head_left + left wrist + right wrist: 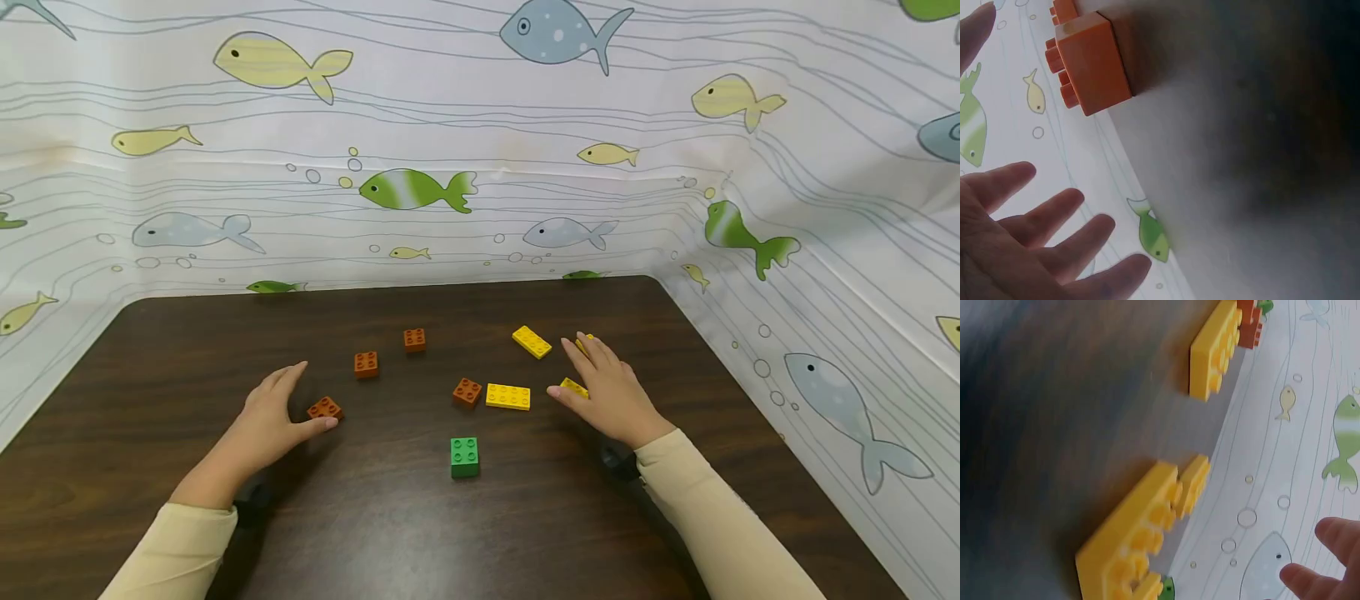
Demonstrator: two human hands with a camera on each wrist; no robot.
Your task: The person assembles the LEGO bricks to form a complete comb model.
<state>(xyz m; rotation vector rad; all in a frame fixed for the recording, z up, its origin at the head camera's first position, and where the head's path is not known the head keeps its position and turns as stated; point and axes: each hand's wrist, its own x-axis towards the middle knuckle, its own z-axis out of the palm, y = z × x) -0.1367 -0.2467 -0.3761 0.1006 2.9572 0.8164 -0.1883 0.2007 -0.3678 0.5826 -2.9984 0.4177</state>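
My left hand [262, 425] hovers at the left with thumb and fingers spread, holding nothing. Close by its thumb lies a small orange-brown toy brick [325, 407], partly overlapped by the hand; the left wrist view shows this brick [1094, 65] apart from the spread fingers. On the right, my right hand [615, 400] reaches over two yellow bricks, fingers loosely extended and nothing gripped. One yellow brick [574, 387] shows between thumb and fingers, the other [585, 340] mostly hidden behind the fingertips. In the right wrist view, a long yellow brick [1125, 531] lies below the fingers [1313, 581].
Between the hands stand a green brick [464, 458], a yellow brick [508, 397] and an orange-brown brick [467, 392]. Farther back are another yellow brick [532, 342] and two orange-brown ones [366, 364]. A fish-patterned curtain [450, 125] borders the dark table [360, 533].
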